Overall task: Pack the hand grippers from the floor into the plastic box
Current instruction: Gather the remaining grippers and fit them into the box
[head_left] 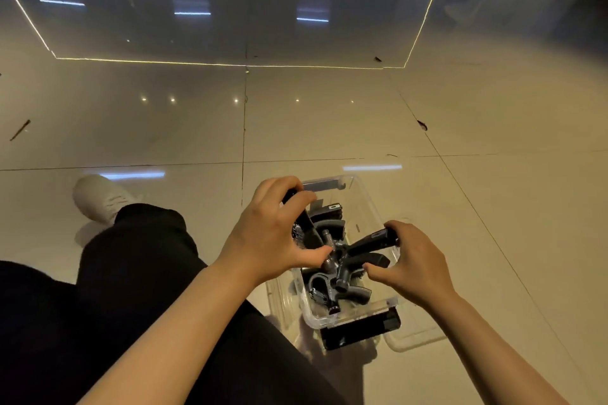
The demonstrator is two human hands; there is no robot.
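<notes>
I see both hands over plastic box (378, 309) on floor near my right knee. Left hand (273, 233) curled round one handle of hand gripper (309, 230), right hand (414, 263) pinching other handle, likely angling it to fit among rest. Box holds pile of grippers (342, 286), tangled, roughly half full. Lid (418, 335) lies under box, near right. No grippers visible on open floor.
</notes>
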